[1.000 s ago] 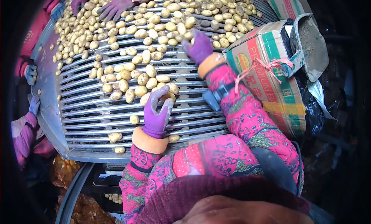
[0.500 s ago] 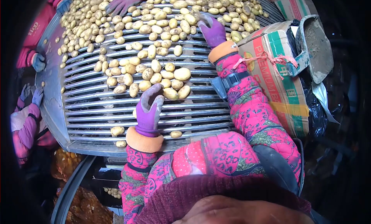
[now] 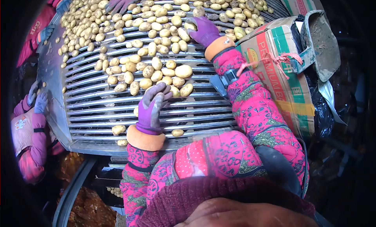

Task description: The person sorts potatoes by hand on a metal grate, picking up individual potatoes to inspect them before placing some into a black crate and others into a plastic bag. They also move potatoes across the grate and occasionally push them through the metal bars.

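Many yellow potatoes (image 3: 148,71) lie on a rack of metal bars (image 3: 94,105). My right hand (image 3: 205,32), in a purple glove, closes its fingers around a potato (image 3: 190,26) at the right side of the pile. Nearer to me, my left hand (image 3: 150,108), also gloved, has its fingers curled in toward the thumb. Beside its fingertips lies a potato (image 3: 175,91); whether anything is inside this hand is hidden. A few single potatoes (image 3: 177,132) rest on the bars close to my body.
A co-worker's gloved hand (image 3: 122,1) lies on the pile at the top. Other people's gloved hands (image 3: 40,101) are along the left metal edge (image 3: 53,82). To my right stand a cardboard box (image 3: 280,70) and a dirty metal scoop-like piece (image 3: 322,46) tied with pink string.
My right hand has moved slightly left and down and now grips a potato. The fingers of my left hand have curled closer to the thumb. Co-workers' hands at the left have shifted.
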Motion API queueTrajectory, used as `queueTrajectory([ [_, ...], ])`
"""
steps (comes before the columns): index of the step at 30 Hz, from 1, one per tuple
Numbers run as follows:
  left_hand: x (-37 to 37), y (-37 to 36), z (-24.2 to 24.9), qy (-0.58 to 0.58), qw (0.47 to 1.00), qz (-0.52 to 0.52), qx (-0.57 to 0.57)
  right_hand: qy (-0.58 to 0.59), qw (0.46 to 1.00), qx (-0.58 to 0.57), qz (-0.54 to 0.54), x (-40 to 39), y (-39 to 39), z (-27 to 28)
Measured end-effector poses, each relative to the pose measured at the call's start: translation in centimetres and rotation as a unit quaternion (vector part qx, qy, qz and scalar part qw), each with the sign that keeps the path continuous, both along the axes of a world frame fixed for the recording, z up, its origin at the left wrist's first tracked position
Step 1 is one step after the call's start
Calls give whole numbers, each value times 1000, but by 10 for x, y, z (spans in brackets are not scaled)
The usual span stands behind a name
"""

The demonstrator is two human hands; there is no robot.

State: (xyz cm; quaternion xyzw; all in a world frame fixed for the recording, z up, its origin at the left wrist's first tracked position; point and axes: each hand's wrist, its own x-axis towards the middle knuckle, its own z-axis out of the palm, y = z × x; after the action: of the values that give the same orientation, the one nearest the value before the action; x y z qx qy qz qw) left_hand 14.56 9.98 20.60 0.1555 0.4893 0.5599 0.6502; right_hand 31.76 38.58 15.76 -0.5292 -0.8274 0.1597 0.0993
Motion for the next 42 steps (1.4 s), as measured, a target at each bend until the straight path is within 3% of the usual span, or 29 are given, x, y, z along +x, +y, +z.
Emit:
queueTrajectory([
  [1,0,1,2,-2,1000,1,0,-2,1000,0,1,-1,-9,8],
  [3,0,3,4,-128,991,23,-39,-88,995,32,15,-5,-22,27],
  [4,-1,4,3,-141,989,7,-40,-60,994,72,57,0,-20,13],
  [5,-1,6,4,-141,989,0,-36,-131,989,49,52,-6,-22,17],
  [7,-1,7,9,-175,982,-14,-69,-170,978,106,64,-8,-31,12],
  [12,-3,7,-2,-221,973,2,-67,-125,984,122,20,-5,-49,13],
  [15,-4,9,-6,-236,969,10,-77,-171,977,126,34,-1,-61,21],
  [23,-5,4,-14,-269,962,23,-39,-72,977,184,85,38,-101,16],
  [29,-2,6,-11,-280,957,25,-77,-72,986,121,87,42,-114,28],
  [31,-2,5,-12,-297,953,18,-57,155,985,19,66,39,-121,35],
  [32,0,6,-8,-297,953,20,-56,285,950,-101,80,32,-127,49],
  [33,3,8,-1,-311,948,28,-55,267,946,-149,105,27,-140,65],
  [35,6,11,2,-327,943,29,-52,299,895,-185,276,16,-140,74],
  [37,6,7,3,-302,952,-10,-55,399,899,-45,175,15,-100,20],
  [38,11,4,0,-259,964,19,-58,308,949,-59,39,15,-73,43],
  [39,-4,-2,-5,-318,943,-27,-91,162,977,138,-1,18,-37,33],
  [40,4,-6,-4,-236,970,-3,-54,86,978,183,-58,22,-1,24],
  [41,12,-9,-1,-152,988,22,-17,-42,979,134,-149,24,24,17],
  [42,10,-11,4,-166,985,26,-33,-108,968,159,-160,29,37,3],
])
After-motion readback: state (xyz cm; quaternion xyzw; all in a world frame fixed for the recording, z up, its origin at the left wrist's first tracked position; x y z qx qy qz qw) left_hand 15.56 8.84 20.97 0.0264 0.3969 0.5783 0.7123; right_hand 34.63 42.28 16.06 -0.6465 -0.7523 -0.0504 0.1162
